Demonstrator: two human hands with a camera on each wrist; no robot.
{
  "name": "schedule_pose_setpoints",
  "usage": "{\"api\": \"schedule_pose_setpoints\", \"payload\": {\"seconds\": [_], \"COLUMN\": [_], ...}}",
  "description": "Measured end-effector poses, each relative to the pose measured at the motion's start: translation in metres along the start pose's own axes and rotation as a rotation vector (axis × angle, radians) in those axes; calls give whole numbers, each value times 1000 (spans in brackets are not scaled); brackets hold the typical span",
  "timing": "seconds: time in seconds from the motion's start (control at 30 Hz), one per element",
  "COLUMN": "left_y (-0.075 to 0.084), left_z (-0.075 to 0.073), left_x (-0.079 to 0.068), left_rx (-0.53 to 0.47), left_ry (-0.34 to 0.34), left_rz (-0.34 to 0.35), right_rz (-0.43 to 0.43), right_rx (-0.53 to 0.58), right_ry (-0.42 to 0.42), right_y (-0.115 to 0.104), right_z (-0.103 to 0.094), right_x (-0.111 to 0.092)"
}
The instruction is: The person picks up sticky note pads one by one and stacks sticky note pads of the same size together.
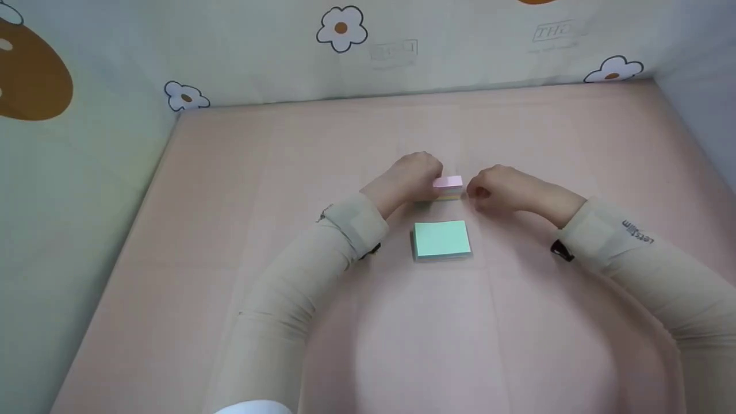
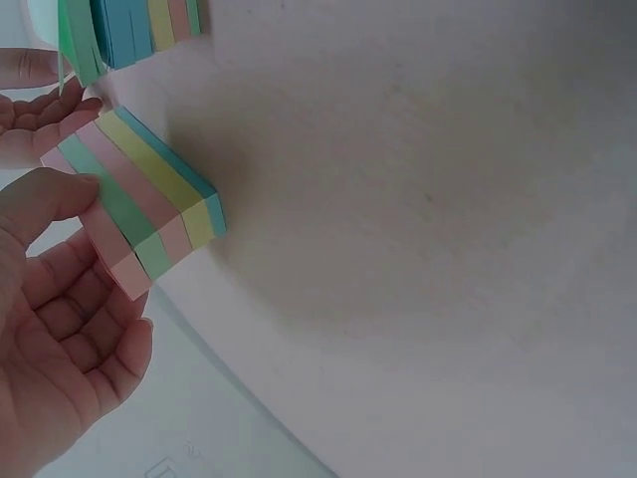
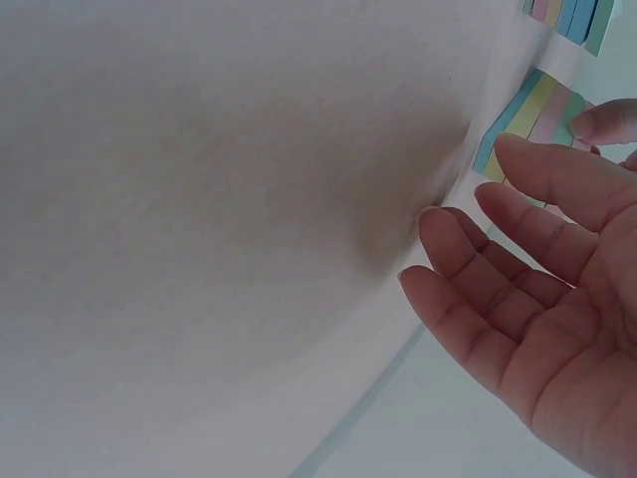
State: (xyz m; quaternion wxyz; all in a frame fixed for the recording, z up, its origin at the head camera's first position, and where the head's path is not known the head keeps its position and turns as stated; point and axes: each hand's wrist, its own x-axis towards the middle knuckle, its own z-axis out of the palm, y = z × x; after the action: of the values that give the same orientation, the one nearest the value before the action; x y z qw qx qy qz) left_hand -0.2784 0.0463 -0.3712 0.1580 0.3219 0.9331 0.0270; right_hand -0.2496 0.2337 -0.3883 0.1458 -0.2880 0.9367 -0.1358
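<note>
My left hand [image 1: 407,179] pinches a small block of sticky notes [image 1: 448,183] with a pink top, thumb on its near side. In the left wrist view, the block's layers [image 2: 149,189] run pink, green, pink, yellow and blue. Just to the right of it, my right hand [image 1: 512,188] holds nothing; in the right wrist view its fingers [image 3: 463,254] are loosely bent and apart from the block. Nearer to me lies a second stack of sticky notes [image 1: 443,239], mint green on top, with several coloured layers showing in the left wrist view.
A pink cloth [image 1: 287,149] covers the table. Pale fabric walls [image 1: 253,52] with flower prints rise behind it and at both sides. Dark clips or straps [image 1: 562,250] sit under the sleeve cuffs.
</note>
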Motion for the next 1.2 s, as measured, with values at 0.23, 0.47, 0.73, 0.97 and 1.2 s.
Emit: {"api": "schedule_pose_setpoints", "payload": {"seconds": [0.23,0.47,0.73,0.97,1.2], "left_y": [0,0,-1,-2,-3], "left_z": [1,2,4,6,5], "left_x": [0,1,3,4,4], "left_rx": [-11,-30,-53,-70,-83], "left_ry": [3,0,-20,-19,-31], "left_rz": [-1,-14,-19,-11,-22], "right_rz": [18,27,29,41,49], "right_rx": [2,8,7,10,12], "right_ry": [-7,-10,-7,-10,-21], "right_y": [-1,-2,-2,-2,-3], "right_z": [-1,-1,-1,-1,-2], "right_x": [0,-1,0,0,0]}}
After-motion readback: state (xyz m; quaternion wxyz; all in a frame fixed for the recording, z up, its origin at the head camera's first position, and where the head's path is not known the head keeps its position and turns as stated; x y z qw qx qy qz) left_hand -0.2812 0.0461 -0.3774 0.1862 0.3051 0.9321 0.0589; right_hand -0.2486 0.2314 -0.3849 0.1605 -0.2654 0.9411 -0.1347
